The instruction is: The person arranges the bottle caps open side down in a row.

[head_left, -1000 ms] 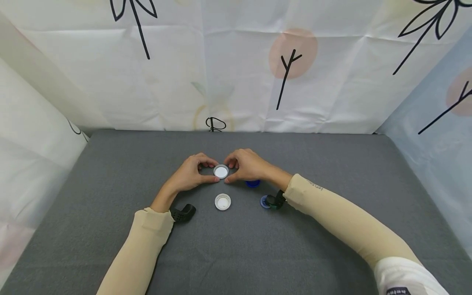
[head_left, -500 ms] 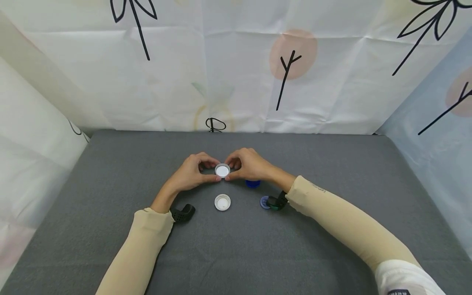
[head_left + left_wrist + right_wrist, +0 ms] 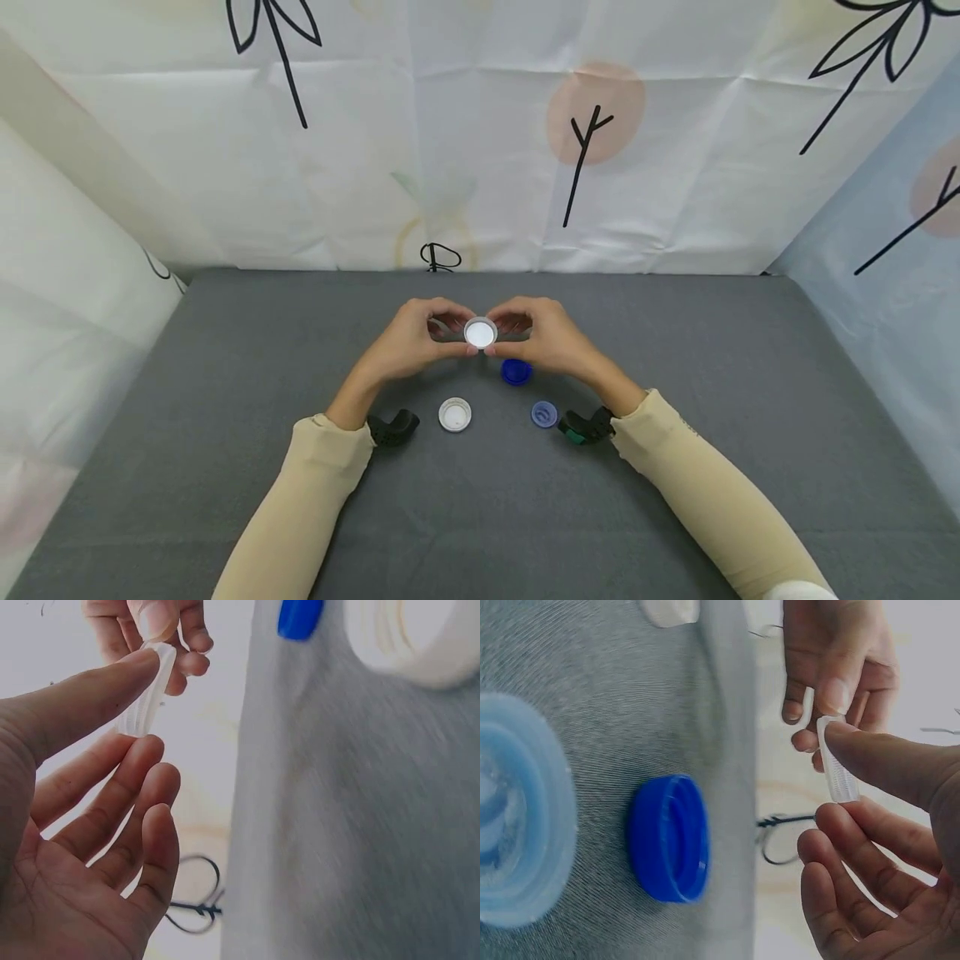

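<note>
Between my two hands, a small round translucent cap [image 3: 480, 333] with a white inner face and ridged side is held up over the table. My left hand [image 3: 412, 337] pinches its left edge with thumb and fingertips. My right hand [image 3: 551, 333] pinches the right edge the same way. The left wrist view shows the cap [image 3: 146, 694] edge-on, its ridges between thumb and index finger. In the right wrist view the cap [image 3: 837, 761] stands on edge too, with both thumbs meeting at its upper end.
On the grey cloth [image 3: 450, 517] lie a white cap [image 3: 454, 414], a dark blue cap [image 3: 516, 372] below my right hand, and a light blue cap [image 3: 543, 414] beside the right wrist camera [image 3: 587, 426]. A patterned white curtain [image 3: 487, 142] rises behind the table's far edge.
Both hands have moved right and slightly up in the head view, carrying the translucent cap. The dark blue and light blue caps, partly covered before, now show fully.
</note>
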`<control>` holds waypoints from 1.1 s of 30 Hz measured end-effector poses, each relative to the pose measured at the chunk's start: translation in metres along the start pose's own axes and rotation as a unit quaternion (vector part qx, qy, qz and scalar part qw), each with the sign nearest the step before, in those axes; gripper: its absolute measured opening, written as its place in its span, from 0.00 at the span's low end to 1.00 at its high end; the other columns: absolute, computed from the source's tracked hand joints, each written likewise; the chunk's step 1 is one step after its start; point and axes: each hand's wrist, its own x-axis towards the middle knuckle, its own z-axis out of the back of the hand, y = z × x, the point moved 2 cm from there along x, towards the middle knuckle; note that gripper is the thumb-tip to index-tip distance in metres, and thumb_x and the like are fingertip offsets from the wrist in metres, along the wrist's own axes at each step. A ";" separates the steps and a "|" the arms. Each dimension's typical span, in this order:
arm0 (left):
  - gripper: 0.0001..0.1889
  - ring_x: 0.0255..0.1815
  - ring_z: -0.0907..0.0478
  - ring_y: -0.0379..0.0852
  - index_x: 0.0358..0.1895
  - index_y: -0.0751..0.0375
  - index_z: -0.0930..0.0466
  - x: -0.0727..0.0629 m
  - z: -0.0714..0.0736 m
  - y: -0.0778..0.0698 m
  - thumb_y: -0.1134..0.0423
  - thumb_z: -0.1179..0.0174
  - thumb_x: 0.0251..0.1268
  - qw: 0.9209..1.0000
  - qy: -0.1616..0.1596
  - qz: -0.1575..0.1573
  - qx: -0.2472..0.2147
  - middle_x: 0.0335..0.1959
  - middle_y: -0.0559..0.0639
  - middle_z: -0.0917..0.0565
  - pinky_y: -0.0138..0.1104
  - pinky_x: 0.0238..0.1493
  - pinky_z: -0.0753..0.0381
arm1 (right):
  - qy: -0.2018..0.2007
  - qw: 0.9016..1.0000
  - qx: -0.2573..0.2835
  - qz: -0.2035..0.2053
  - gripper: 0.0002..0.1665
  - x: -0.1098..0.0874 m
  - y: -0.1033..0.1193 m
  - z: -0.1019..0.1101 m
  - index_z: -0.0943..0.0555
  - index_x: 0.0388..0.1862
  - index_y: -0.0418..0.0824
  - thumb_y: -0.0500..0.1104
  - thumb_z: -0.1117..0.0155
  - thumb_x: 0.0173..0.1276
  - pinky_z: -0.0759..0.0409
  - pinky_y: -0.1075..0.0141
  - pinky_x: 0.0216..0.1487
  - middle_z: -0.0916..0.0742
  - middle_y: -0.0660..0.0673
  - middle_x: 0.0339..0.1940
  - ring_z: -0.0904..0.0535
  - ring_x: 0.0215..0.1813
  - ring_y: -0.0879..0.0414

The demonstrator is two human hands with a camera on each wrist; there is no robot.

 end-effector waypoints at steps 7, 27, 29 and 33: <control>0.20 0.45 0.20 0.49 0.52 0.62 0.14 0.009 -0.013 -0.015 0.65 0.23 0.56 1.000 -0.021 -0.020 -0.007 0.45 0.51 0.14 0.46 0.48 0.20 | -0.040 0.999 0.028 0.008 0.24 -0.018 -0.002 0.015 0.15 0.55 0.36 0.39 0.20 0.60 0.20 0.45 0.52 0.13 0.43 0.45 0.17 0.48 0.43; 0.18 0.45 0.19 0.49 0.50 0.61 0.13 0.003 -0.019 -0.025 0.65 0.22 0.55 0.997 -0.048 -0.049 -0.038 0.45 0.49 0.14 0.46 0.49 0.19 | -0.058 0.996 0.045 0.053 0.25 -0.029 0.000 0.020 0.16 0.57 0.38 0.36 0.21 0.60 0.21 0.42 0.51 0.14 0.45 0.49 0.18 0.48 0.43; 0.18 0.45 0.19 0.51 0.50 0.61 0.13 0.003 -0.018 -0.026 0.66 0.22 0.55 0.997 -0.049 -0.051 -0.039 0.45 0.49 0.14 0.45 0.49 0.19 | -0.059 0.995 0.050 0.064 0.25 -0.028 0.000 0.020 0.16 0.57 0.38 0.35 0.21 0.60 0.20 0.42 0.50 0.14 0.45 0.49 0.18 0.47 0.45; 0.18 0.45 0.18 0.54 0.50 0.61 0.13 0.003 -0.017 -0.026 0.66 0.22 0.55 0.996 -0.050 -0.056 -0.046 0.45 0.49 0.14 0.43 0.48 0.19 | -0.062 0.992 0.068 0.081 0.25 -0.028 -0.002 0.020 0.15 0.57 0.39 0.33 0.22 0.59 0.20 0.44 0.50 0.14 0.46 0.50 0.18 0.47 0.50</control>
